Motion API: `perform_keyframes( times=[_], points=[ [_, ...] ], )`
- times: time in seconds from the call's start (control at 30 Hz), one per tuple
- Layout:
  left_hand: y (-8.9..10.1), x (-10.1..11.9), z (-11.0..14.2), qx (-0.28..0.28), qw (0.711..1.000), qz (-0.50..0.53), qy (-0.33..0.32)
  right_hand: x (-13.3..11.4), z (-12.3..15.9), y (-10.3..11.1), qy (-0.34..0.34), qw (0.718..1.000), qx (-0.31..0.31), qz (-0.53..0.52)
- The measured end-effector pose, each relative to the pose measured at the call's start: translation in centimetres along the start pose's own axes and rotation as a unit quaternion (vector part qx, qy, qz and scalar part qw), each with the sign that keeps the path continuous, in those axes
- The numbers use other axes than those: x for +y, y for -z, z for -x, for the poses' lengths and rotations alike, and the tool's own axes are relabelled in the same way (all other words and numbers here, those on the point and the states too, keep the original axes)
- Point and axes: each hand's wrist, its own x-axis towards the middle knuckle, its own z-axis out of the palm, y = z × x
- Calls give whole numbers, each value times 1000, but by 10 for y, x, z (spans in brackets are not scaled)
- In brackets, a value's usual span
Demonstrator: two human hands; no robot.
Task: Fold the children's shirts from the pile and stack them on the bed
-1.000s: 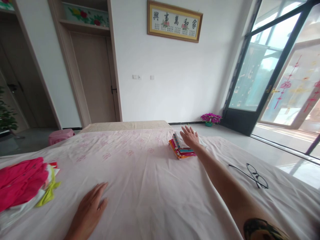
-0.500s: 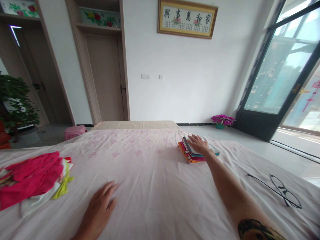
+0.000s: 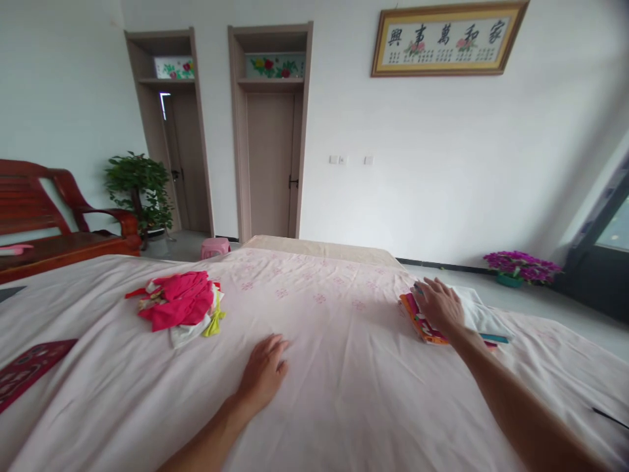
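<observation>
My right hand (image 3: 439, 305) lies flat, fingers spread, on top of a stack of folded colourful cloths (image 3: 479, 318) with a white one uppermost, at the right of the pink sheet (image 3: 339, 367). Resting palm-down on the sheet near the middle is my left hand (image 3: 264, 372), fingers stretched out and holding nothing. A loose heap of pink, white and yellow-green clothes (image 3: 179, 307) sits to the left, apart from both hands.
A red wooden bench (image 3: 54, 226) and a potted plant (image 3: 138, 190) stand at the left. A pink stool (image 3: 215, 248), two doors and a pot of purple flowers (image 3: 521, 267) lie beyond the sheet. A dark red cloth (image 3: 24, 370) lies at the left edge.
The view has swung left, bringing the bench and plant into sight and pushing the glasses out of frame. My right hand stays on the folded stack; my left hand stays flat on the sheet.
</observation>
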Motion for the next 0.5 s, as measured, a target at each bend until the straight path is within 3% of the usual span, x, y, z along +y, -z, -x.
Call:
perform_keyframes(
  times=[0.07,0.23,0.3,0.4,0.5],
  points=[
    [3,0,-1,-1,1000,15,-2,-37,27,0,50,998,-12,-44],
    [10,-10,-6,19,997,70,22,-115,103,-17,90,972,-172,-134],
    [16,-21,-10,46,996,63,47,-132,126,-22,102,964,-200,-142],
    [36,-45,-13,131,987,-18,88,-143,144,-23,121,964,-197,-134],
    [61,-75,-12,236,948,-113,179,-144,148,-20,129,965,-190,-130]
  ],
)
